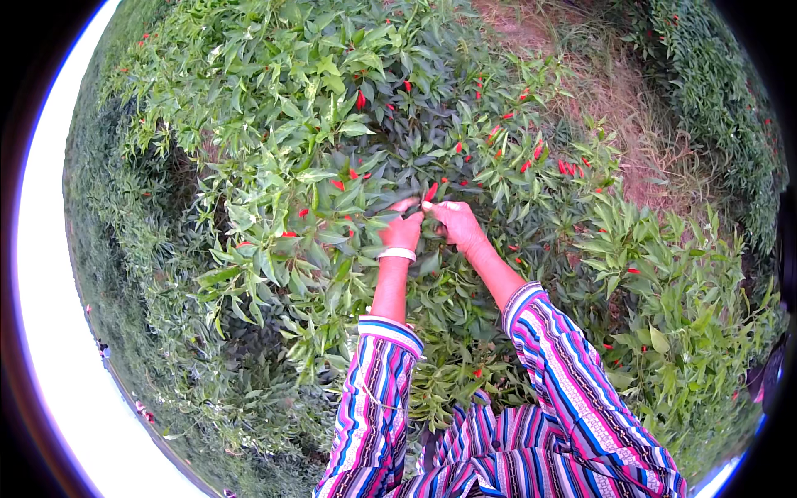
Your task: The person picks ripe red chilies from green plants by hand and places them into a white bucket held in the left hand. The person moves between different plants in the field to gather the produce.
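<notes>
My left hand [400, 228], with a white bangle at the wrist, reaches in among the leaves of a chili pepper plant [324, 174]. Its fingers are blurred and partly covered by leaves. Close on its right, my right hand [457, 223] has thumb and forefinger pinched together at the lower end of a red chili pepper [431, 192]. The fingertips of both hands nearly meet there. More red chilies hang around, such as a chili [337, 185] up and left of my hands and a chili [361, 99] farther up.
Dense pepper plants surround my hands on all sides. A strip of reddish soil with dry grass [635, 137] runs along the upper right, with another row of plants [716, 99] beyond it. Small figures, perhaps people, show at the far left edge of the field.
</notes>
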Available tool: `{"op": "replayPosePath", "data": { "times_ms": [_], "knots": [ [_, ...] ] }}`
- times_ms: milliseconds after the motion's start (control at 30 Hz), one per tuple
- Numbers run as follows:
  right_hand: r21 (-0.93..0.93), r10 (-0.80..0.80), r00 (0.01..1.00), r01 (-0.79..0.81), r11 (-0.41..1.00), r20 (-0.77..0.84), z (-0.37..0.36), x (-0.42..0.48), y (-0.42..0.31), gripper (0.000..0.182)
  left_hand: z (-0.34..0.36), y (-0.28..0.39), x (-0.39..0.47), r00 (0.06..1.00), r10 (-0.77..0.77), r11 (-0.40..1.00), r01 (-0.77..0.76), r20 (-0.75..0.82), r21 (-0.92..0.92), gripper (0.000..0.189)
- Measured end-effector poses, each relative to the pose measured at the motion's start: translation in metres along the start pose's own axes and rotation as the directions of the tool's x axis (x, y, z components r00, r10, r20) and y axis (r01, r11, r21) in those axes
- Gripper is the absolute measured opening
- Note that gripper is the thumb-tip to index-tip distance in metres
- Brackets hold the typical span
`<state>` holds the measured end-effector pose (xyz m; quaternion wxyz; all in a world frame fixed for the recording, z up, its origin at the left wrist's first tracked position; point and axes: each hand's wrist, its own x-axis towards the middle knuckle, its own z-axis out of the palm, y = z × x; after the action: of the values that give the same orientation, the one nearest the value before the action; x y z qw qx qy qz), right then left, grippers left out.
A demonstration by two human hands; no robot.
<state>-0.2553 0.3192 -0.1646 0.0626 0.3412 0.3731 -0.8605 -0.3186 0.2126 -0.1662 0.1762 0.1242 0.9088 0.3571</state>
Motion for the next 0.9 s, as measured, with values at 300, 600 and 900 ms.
{"op": "replayPosePath", "data": {
  "times_ms": [300,600,900],
  "knots": [
    [-0.19,-0.385,0.912,0.357,0.914,-0.138,0.001,0.004,-0.005,0.018,0.004,0.004,0.001,0.935,-0.302,0.946,0.319,0.187,-0.065,0.027],
    [-0.439,-0.235,0.949,0.124,0.89,-0.209,-0.009,0.019,-0.005,0.023,-0.002,0.022,-0.008,0.857,-0.428,0.871,0.476,0.287,-0.12,0.029],
    [0.439,0.01,0.972,-0.116,0.891,0.237,0.016,-0.013,-0.032,0.028,-0.014,-0.015,-0.011,0.992,0.062,0.995,-0.07,-0.111,-0.068,0.021]
  ]
}}
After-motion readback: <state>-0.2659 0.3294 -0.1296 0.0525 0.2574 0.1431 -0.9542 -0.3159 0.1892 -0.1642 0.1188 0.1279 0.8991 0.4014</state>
